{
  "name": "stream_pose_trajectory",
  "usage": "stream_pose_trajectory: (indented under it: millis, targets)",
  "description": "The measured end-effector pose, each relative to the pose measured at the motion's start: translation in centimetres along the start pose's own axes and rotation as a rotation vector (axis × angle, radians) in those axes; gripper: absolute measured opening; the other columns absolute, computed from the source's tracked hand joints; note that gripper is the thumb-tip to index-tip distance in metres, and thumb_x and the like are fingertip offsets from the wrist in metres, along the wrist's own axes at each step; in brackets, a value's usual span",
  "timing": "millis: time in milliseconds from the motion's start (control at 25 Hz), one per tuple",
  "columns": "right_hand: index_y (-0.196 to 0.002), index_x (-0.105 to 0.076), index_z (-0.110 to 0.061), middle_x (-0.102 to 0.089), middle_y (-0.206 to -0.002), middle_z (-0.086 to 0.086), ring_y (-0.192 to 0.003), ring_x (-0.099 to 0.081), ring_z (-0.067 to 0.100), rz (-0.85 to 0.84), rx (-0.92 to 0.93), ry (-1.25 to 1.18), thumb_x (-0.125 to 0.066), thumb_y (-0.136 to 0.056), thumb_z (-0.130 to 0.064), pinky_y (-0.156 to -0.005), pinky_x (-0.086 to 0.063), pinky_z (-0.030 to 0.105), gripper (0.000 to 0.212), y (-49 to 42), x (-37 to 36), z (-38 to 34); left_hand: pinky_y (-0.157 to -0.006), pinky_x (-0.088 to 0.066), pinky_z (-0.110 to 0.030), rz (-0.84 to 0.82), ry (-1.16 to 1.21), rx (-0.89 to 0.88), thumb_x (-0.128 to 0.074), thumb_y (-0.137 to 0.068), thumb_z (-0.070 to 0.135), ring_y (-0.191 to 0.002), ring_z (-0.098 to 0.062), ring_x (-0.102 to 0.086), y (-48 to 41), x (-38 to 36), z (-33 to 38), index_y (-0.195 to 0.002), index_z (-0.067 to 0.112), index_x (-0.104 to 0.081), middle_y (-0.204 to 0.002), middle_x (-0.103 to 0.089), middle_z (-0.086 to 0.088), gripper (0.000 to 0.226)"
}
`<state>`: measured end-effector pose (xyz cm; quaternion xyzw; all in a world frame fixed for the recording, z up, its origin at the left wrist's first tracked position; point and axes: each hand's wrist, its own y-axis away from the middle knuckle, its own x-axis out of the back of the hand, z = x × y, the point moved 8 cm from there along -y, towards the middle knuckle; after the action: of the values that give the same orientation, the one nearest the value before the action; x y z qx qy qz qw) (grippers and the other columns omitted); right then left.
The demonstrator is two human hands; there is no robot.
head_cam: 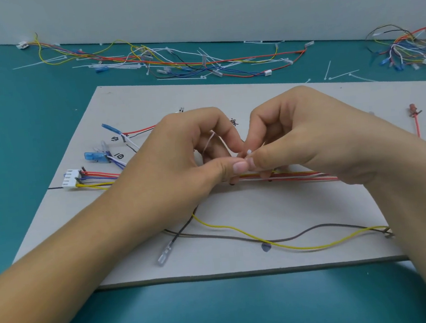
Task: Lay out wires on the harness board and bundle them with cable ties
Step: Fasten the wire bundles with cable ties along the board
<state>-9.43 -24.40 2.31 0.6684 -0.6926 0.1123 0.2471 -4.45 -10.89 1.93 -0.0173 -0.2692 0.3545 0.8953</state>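
Worktop (24,131): teal mat, running back to a plain pale wall (193,6).
Harness board (129,99): grey card lying flat on the worktop, with black printed marks on it; its near edge sits back from the worktop's near edge.
Wire bundle (298,176): red, yellow and white wires run side by side across the middle of the board, under both hands.
Cable tie (248,153): thin and whitish, small head between the two thumbs, strap arching up inside the left fingers, right above the bundle.
Left grip (181,161): thumb and curled fingers pinched together on the tie.
Right grip (307,137): thumb and forefinger pinched on the tie's head end, touching the left thumb.
White connector (70,178): at the board's left edge, the wires fanning out of it.
Blue terminals (91,156): just behind the connector.
Yellow wire (238,230): loose, curving over the board's near half beside a brown wire (213,236).
Back edge: finished harnesses (172,61) and spare ties (327,70) lie scattered along the wall.
Open room: bare mat to the left and in front of the board.
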Motion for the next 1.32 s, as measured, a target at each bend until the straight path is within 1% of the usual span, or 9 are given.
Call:
stream_pose_trajectory:
  millis: [120,200,280,360,560,760,1000,1200,1320]
  targets:
    - [-0.076,-0.072,-0.004,-0.071,-0.069,0.021,-0.058,-0.065,0.021,-0.015,0.017,-0.008,-0.085,-0.073,-0.001,-0.062,-0.052,0.03,0.014,0.03,-0.18,-0.14,-0.069,-0.054,-0.04,0.007,0.003,0.006,-0.079,-0.08,0.027,-0.07,-0.013,-0.072,-0.04,0.0,-0.04,-0.085,0.027,-0.064,-0.07,-0.074,0.007,0.016]
    - [-0.079,-0.073,-0.005,-0.072,-0.073,0.022,-0.061,-0.065,0.023,-0.016,0.02,-0.018,-0.086,-0.072,0.0,-0.064,-0.053,0.033,0.015,-0.02,-0.21,-0.17,-0.065,-0.056,-0.03,0.016,-0.011,-0.006,-0.083,-0.081,0.022,-0.069,-0.011,-0.072,-0.15,0.12,0.05,-0.084,0.025,-0.062,-0.07,-0.074,0.005,0.022]
    - [-0.08,-0.075,-0.006,-0.073,-0.075,0.022,-0.062,-0.064,0.021,-0.005,0.016,-0.01,-0.087,-0.071,-0.002,-0.064,-0.051,0.032,0.016,-0.1,-0.1,-0.06,-0.059,-0.054,-0.018,0.024,0.0,-0.007,-0.086,-0.082,0.016,-0.069,-0.013,-0.073,-0.17,0.22,0.07,-0.084,0.022,-0.058,-0.07,-0.073,0.0,0.028]
    - [-0.079,-0.076,-0.008,-0.074,-0.075,0.02,-0.062,-0.062,0.019,0.001,0.013,-0.001,-0.089,-0.07,-0.004,-0.062,-0.049,0.03,0.016,-0.12,-0.13,-0.01,-0.058,-0.053,-0.014,0.026,0.027,-0.002,-0.085,-0.082,0.012,-0.069,-0.015,-0.074,-0.13,0.2,0.05,-0.084,0.019,-0.056,-0.071,-0.072,-0.004,0.03]
    - [-0.08,-0.077,-0.008,-0.075,-0.074,0.016,-0.061,-0.059,0.016,-0.003,0.014,0.005,-0.087,-0.072,-0.005,-0.062,-0.048,0.028,0.014,-0.07,-0.34,-0.06,-0.06,-0.057,-0.022,0.03,0.022,-0.037,-0.081,-0.079,0.02,-0.069,-0.014,-0.074,-0.18,0.24,0.34,-0.083,0.019,-0.054,-0.075,-0.071,-0.003,0.027]
    - [-0.079,-0.076,-0.009,-0.075,-0.074,0.015,-0.059,-0.059,0.015,-0.008,0.017,0.007,-0.087,-0.073,-0.004,-0.06,-0.047,0.025,0.013,-0.05,-0.3,-0.07,-0.065,-0.059,-0.037,0.024,0.025,-0.031,-0.078,-0.081,0.019,-0.07,-0.014,-0.074,-0.18,0.25,0.18,-0.085,0.023,-0.051,-0.071,-0.073,0.0,0.028]
    - [-0.079,-0.076,-0.009,-0.075,-0.073,0.015,-0.057,-0.057,0.013,-0.017,0.023,0.0,-0.086,-0.074,-0.003,-0.056,-0.045,0.02,0.012,-0.08,-0.34,-0.03,-0.064,-0.058,-0.037,0.008,0.032,-0.025,-0.077,-0.081,0.022,-0.071,-0.014,-0.074,-0.25,0.14,0.18,-0.083,0.026,-0.05,-0.071,-0.074,0.001,0.027]
    - [-0.077,-0.076,-0.01,-0.071,-0.063,0.004,-0.049,-0.052,0.007,-0.02,0.038,0.004,-0.084,-0.076,-0.001,-0.049,-0.039,0.013,0.013,-0.05,-0.44,-0.11,-0.061,-0.056,-0.044,0.006,0.033,-0.027,-0.078,-0.082,0.021,-0.073,-0.016,-0.074,-0.26,0.16,0.08,-0.083,0.028,-0.05,-0.073,-0.074,0.001,0.028]
    - [-0.075,-0.076,-0.014,-0.071,-0.063,0.001,-0.049,-0.05,0.006,-0.014,0.057,0.034,-0.084,-0.076,-0.003,-0.05,-0.039,0.013,0.013,-0.01,-0.51,-0.19,-0.06,-0.057,-0.036,0.008,0.015,-0.042,-0.077,-0.082,0.02,-0.072,-0.015,-0.074,-0.28,0.25,0.22,-0.083,0.028,-0.05,-0.073,-0.074,0.001,0.029]
